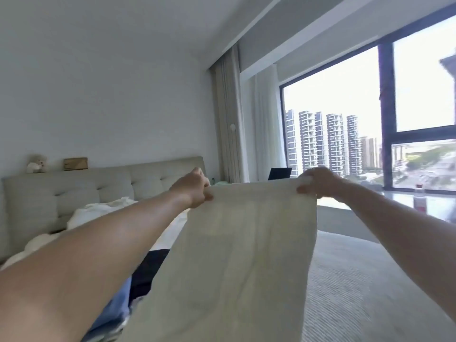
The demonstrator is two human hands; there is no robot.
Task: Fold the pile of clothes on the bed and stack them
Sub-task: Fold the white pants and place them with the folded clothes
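A pale cream garment (237, 255) hangs stretched in the air above the bed (345, 280). The left hand (195, 191) and right hand (318, 182) each pinch a top corner. Beyond lie dark and blue clothes (138, 280), then the headboard (98, 191)

I see the bed (345, 280) running from lower right to a grey tufted headboard (111, 191) at the left wall. Its cover is pale grey, finely ribbed. On it near the headboard lies rumpled white bedding (98, 211). Closer to me lie a black garment (150, 270) and, just beside it, a blue garment (116, 309), both partly hidden.
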